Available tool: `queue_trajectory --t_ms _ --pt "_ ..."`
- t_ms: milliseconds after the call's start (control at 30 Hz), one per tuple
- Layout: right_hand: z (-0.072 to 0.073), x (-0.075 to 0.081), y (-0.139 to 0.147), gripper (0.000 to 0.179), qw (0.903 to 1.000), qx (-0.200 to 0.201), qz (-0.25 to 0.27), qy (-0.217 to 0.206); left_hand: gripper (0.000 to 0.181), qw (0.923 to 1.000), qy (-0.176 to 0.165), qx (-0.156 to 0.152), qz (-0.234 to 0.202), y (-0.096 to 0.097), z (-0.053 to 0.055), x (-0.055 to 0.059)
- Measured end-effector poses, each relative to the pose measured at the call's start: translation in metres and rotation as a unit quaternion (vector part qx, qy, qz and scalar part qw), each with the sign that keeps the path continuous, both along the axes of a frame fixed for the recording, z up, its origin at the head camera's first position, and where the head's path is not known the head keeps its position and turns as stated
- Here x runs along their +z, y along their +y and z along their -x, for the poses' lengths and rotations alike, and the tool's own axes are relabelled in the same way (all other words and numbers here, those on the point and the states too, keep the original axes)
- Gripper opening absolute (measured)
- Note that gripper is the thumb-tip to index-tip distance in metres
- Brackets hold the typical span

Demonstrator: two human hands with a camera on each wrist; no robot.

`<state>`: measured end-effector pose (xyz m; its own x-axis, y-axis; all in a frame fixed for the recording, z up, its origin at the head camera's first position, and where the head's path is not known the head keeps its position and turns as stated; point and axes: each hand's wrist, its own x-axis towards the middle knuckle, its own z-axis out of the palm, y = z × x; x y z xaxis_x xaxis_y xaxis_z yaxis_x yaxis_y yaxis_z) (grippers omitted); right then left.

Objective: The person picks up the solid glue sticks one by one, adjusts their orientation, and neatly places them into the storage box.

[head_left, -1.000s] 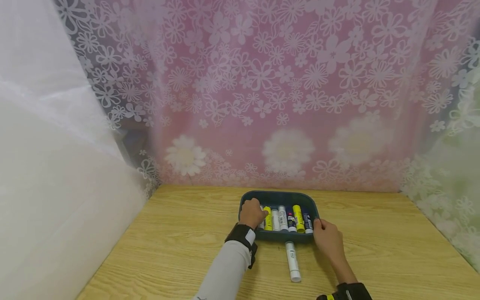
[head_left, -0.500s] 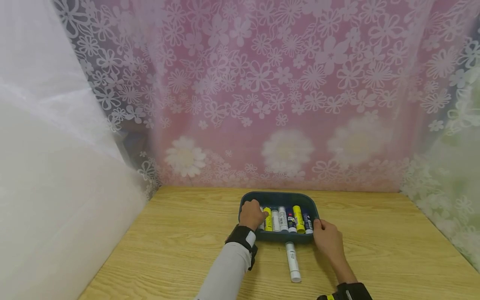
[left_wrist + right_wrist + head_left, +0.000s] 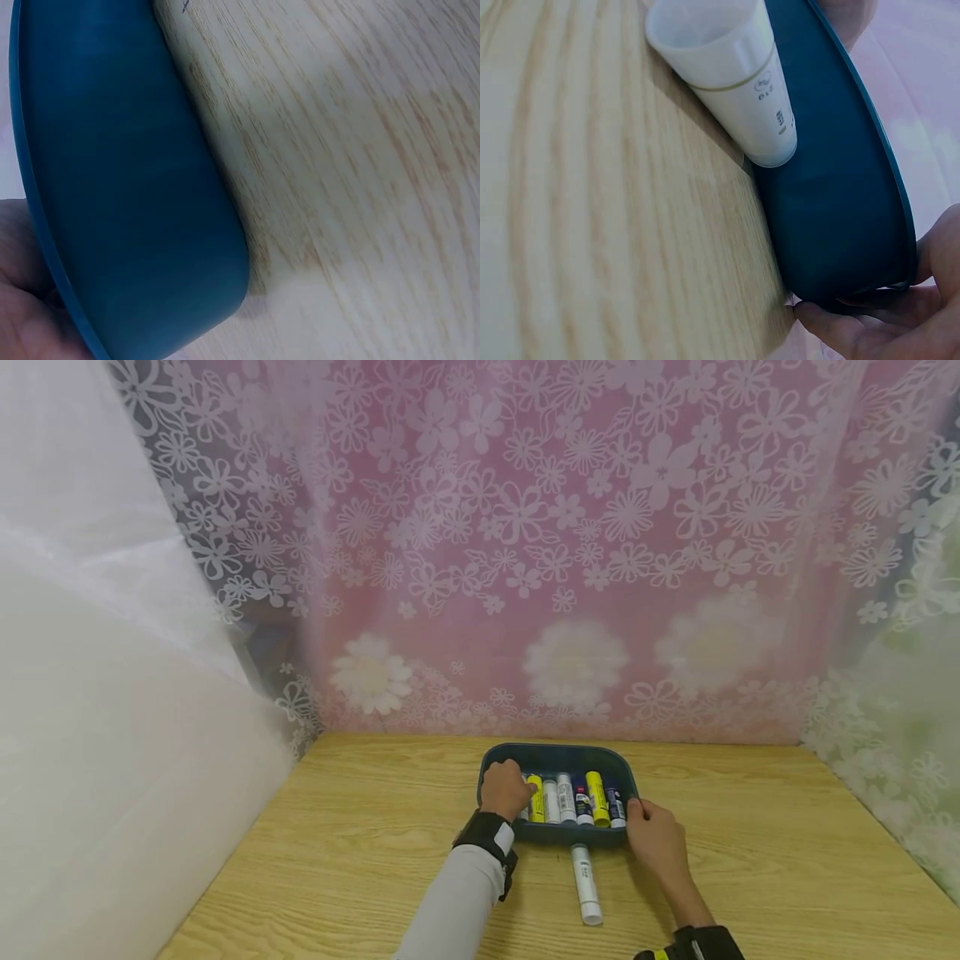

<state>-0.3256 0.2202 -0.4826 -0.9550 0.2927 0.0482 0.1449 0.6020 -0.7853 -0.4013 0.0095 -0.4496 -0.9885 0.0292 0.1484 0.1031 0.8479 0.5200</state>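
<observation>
A dark teal basket [image 3: 570,837] stands on the table, with a row of glue sticks inside: yellow ones [image 3: 597,799], white ones [image 3: 566,799] and dark blue ones [image 3: 616,807]. My left hand [image 3: 505,790] reaches over the left end, fingers curled down inside and thumb beside a yellow stick. What its fingertips hold is hidden; the left wrist view shows part of this hand [image 3: 30,315] behind the rim. At the front right corner, my right hand [image 3: 660,847] grips the basket between thumb and fingers. A white glue stick [image 3: 586,885] lies on the table before the basket.
The wooden table [image 3: 337,860] runs back to a pink flowered curtain [image 3: 465,543]. White sheeting [image 3: 135,693] hangs at the left, and a pale green flowered curtain [image 3: 900,727] at the right.
</observation>
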Motion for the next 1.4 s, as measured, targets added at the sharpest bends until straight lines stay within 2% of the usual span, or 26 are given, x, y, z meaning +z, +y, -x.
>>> queue_trajectory --t_ms 333,733,1233,1400 --pt "0.0004 -0.0009 0.0005 0.049 1.0 0.002 -0.002 0.003 0.029 0.9999 -0.006 0.01 0.004 0.0019 0.002 -0.0024" --pt "0.0006 -0.0001 -0.0003 0.049 1.0 -0.001 -0.005 0.004 0.031 0.9994 -0.01 0.016 0.029 0.003 0.0001 0.0006" --pt "0.0011 -0.0012 0.001 0.049 1.0 -0.002 -0.005 0.005 0.027 0.9995 0.008 0.012 0.028 0.0032 0.0011 -0.0033" --pt "0.0009 -0.0025 0.0012 0.048 0.9999 -0.002 -0.008 0.007 0.027 0.9997 0.0 0.009 0.024 0.0025 -0.0001 -0.0036"
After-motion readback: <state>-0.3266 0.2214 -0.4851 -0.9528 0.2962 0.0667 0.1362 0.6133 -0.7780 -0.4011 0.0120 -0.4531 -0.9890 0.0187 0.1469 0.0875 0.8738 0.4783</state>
